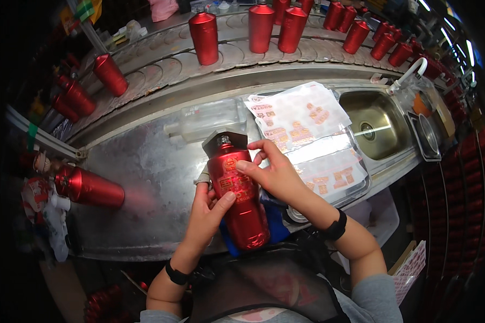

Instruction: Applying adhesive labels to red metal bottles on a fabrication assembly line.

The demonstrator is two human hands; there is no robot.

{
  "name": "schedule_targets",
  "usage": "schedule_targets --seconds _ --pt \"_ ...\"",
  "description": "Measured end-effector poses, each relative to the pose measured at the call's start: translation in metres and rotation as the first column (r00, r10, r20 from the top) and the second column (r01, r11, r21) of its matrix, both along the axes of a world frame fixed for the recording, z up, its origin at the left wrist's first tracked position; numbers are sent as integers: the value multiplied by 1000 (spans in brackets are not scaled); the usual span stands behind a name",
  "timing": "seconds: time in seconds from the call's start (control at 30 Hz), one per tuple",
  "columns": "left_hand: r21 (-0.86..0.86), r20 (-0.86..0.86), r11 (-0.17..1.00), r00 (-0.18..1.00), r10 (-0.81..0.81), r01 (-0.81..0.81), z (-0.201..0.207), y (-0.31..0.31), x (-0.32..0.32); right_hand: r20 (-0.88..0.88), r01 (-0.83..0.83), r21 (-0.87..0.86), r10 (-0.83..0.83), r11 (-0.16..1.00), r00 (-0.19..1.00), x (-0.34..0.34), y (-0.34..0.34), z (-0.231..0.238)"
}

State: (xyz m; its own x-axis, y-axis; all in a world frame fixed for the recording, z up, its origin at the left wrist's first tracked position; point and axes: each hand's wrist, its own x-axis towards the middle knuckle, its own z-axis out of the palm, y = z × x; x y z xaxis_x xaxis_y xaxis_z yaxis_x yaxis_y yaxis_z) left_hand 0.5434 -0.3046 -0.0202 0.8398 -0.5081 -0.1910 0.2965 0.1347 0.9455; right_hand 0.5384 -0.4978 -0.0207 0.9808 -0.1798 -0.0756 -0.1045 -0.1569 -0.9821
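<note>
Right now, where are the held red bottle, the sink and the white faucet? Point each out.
Held red bottle (244, 209), head view: the lower front of its body.
Sink (383, 114), head view: the bare inside of its basin.
White faucet (408, 75), head view: its curved neck.

The left hand (200, 218) and the right hand (277, 175) are bare. Each wrist wears a plain, dark strap: the left strap (176, 273) is black, as is the right strap (337, 226) (both could pass for slim fitness bands). The right sleeve (376, 299) is short and grey, like the left sleeve (159, 316). At the near side, a thin, dark, see-through apron (226, 288) covers the front, with a blurred reddish print (299, 293) showing towards its right.
</note>
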Motion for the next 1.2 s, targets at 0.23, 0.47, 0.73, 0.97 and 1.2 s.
schedule_targets --seconds 0.23,0.47,0.73,0.97,1.2 --pt "-28 -47 999 998 34 -35 -1 1 3 -35 -21 -159 16 987 999 22 10 0" --pt "-18 -27 998 998 57 -58 -3 -2 10 -6 -22 -56 21 998 1000 28 12 -9" --pt "-56 -10 995 996 86 -87 -8 -1 4 -61 -23 205 36 979 997 12 -2 -7" --pt "-12 -51 1000 998 20 -21 0 0 2 -130 -109 69 117 992 985 -21 7 4" --pt "21 -23 999 999 -36 37 -1 5 6 -118 -230 120 244 966 963 -26 -6 2"
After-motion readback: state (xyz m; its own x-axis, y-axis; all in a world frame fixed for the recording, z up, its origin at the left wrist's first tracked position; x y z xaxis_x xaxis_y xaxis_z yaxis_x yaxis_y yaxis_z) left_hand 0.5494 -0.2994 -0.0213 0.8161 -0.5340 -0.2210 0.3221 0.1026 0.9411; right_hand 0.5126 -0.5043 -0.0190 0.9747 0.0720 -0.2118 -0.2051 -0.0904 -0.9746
